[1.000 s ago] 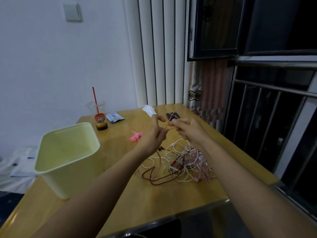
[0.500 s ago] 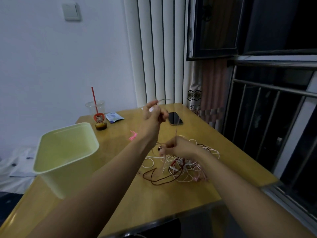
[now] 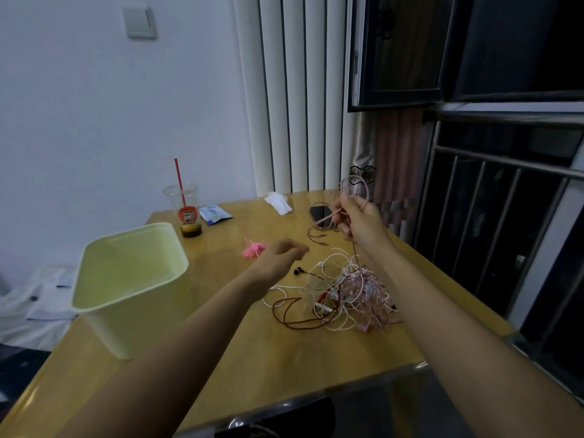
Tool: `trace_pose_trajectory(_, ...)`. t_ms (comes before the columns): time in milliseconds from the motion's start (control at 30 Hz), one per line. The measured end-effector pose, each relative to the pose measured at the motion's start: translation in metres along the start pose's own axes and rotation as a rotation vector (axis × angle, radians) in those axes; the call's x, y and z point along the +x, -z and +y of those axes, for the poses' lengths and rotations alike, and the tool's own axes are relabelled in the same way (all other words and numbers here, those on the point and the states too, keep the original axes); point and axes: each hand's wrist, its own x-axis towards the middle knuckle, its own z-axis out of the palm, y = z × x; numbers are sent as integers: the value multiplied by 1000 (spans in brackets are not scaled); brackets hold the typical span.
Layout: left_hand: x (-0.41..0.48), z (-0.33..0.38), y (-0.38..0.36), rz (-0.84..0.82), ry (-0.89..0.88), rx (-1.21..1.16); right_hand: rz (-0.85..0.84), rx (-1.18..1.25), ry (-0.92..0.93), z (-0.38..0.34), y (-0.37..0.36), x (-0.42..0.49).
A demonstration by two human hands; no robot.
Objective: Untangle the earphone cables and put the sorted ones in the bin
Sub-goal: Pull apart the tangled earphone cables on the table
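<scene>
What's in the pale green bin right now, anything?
Empty, as far as visible: inside the bin is bare pale plastic, and the cable tangle lies on the table beside it.

- Dim, cool indoor light; the dark window panes admit none.
- Soft sheen on the glossy yellow wooden bench.
- Motion blur on the left hand.
- White vertical blinds bowed by wide-angle distortion.

The left hand is motion-blurred, its fingers unclear, and the right hand hides part of the phone.
</scene>
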Motion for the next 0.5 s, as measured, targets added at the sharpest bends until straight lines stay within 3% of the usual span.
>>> trace_pose_trajectory(200, -9, 7, 5, -114, -111, -225, -297, -194, 32, -17, -31, -11)
trace_pose_trajectory(300, -22, 9, 9, -156, -136, -619, -420, -514, 114, -11, -50, -21)
trace_pose_trajectory(367, -29, 3, 13, -96, -54, -824, -499, -627, 126, 0, -61, -28)
trace_pose_trajectory(500, -37, -14, 13, 171, 74, -829, -701, -812, 103, 19, -79, -45)
